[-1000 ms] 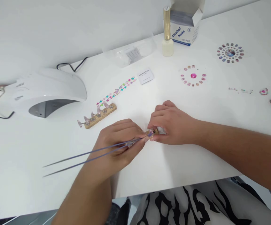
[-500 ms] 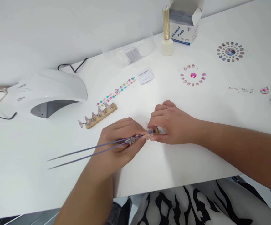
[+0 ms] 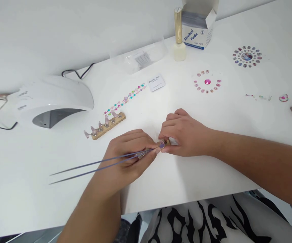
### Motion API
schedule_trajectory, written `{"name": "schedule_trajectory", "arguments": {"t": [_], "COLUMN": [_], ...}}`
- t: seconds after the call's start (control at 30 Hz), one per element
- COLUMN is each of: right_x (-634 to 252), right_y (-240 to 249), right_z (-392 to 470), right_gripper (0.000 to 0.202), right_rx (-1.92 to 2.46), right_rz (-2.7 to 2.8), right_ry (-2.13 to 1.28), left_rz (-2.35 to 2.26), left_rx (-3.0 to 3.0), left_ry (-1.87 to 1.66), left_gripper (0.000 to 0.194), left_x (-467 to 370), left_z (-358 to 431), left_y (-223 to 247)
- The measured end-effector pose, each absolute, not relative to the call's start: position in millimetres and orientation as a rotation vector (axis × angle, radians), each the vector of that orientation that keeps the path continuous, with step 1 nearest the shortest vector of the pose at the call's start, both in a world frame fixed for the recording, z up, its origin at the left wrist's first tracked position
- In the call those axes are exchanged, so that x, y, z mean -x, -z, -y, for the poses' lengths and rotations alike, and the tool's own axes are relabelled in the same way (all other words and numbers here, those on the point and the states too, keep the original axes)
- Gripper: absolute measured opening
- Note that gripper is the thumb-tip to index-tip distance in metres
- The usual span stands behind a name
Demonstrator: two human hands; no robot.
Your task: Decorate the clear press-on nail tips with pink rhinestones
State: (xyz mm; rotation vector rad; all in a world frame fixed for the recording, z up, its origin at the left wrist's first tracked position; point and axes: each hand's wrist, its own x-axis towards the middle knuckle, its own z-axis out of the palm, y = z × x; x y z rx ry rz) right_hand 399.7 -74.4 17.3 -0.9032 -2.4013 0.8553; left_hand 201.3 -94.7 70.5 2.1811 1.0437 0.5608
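Observation:
My left hand [image 3: 128, 155] is closed, its thumb and fingertips pinching the joined end of long bluish tweezers [image 3: 77, 168]. The two points of the tweezers stick out to the left, apart, with nothing between them. Under and between both hands lies a wooden nail stand [image 3: 168, 142], with clear glittery nail tips [image 3: 141, 154] on it, partly hidden by my fingers. My right hand [image 3: 183, 135] is closed around the stand's right end, thumb and fingers near the nail tip there. Exactly which part the right fingertips touch is hidden.
A second nail stand [image 3: 109, 126] with several nail tips sits left, near a white nail lamp [image 3: 60, 94]. Flower stickers [image 3: 125, 99], an alcohol pad packet [image 3: 156, 82], a polish bottle [image 3: 179, 50], an alcohol pads box [image 3: 198, 33] and gem stickers [image 3: 207, 81] lie beyond.
Almost nothing differs. The tweezers' points and my left hand have shifted slightly left and down, while the right hand stays in place around the stand.

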Motion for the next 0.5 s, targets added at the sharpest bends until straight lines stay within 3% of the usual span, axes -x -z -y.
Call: {"name": "schedule_trajectory", "arguments": {"t": [0.5], "right_x": [-399.6], "right_y": [-16.4], "right_z": [75.0], "right_gripper": [0.010], "right_rx": [0.910], "right_rz": [2.388], "right_ry": [-0.855], "left_rz": [-1.025], "left_rx": [-2.165], "left_ry": [-0.741], "left_gripper": [0.014], "left_x": [-197.8], "left_z": [93.3], "left_y": [-66.9]}}
